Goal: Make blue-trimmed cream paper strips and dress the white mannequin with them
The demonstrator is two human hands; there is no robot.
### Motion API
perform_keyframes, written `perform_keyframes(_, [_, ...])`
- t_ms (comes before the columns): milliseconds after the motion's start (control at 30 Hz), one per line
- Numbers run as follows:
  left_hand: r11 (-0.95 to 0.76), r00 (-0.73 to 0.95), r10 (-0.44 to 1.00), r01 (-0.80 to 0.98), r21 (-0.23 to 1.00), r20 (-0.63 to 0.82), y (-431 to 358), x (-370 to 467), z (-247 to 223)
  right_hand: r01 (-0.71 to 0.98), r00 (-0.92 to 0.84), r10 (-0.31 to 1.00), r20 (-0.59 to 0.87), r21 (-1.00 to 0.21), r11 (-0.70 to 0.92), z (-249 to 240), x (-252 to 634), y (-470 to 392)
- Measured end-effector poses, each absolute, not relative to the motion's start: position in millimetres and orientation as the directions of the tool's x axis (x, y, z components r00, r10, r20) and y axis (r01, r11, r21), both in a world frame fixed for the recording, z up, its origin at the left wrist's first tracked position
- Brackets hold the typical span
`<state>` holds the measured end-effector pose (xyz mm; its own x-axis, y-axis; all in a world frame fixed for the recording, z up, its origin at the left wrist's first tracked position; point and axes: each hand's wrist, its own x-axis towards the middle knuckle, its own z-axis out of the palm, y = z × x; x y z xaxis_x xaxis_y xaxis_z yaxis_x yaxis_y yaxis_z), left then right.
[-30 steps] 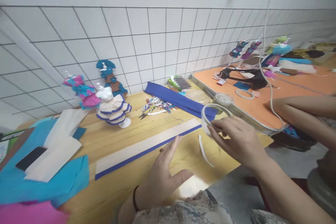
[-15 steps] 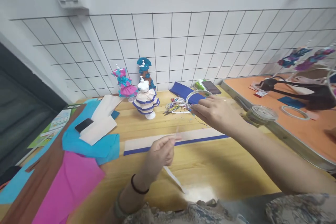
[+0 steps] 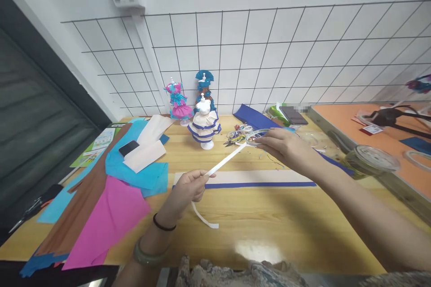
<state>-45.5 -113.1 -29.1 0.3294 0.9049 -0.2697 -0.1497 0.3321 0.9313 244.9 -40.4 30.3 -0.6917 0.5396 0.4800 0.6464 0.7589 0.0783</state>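
My left hand pinches a narrow white tape strip, whose loose end curls down below the fingers. From there the strip runs taut up to a tape roll, which my right hand grips by its edge above the table. Beneath the strip lies a long cream paper band with a blue edge, flat on the wood. Beyond it stands a small white mannequin in a cream ruffled dress with blue trim.
Behind are two more dressed mannequins. Cyan, brown and pink paper sheets cover the left side, with a phone on them. Pliers and bits, blue paper and a ribbon spool sit toward the right, beside an orange-topped table.
My left hand has moved left and my right hand slightly right. A length of white tape now stretches visibly between them. The view has shifted left.
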Motion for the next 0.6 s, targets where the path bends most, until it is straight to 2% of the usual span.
perform_keyframes(467, [0.333, 0.257, 0.915, -0.041, 0.942, -0.312, -108.2, -60.3, -27.5, 0.688, -0.621, 0.639, 0.454, -0.077, 0.722, -28.2, 267.6, -13.3])
perform_keyframes(600, [0.280, 0.196, 0.937, 0.071, 0.957, -0.289, -106.7, -59.0, -27.0, 0.687, -0.619, 0.657, 0.431, -0.109, 0.718, -36.6, 268.2, -10.7])
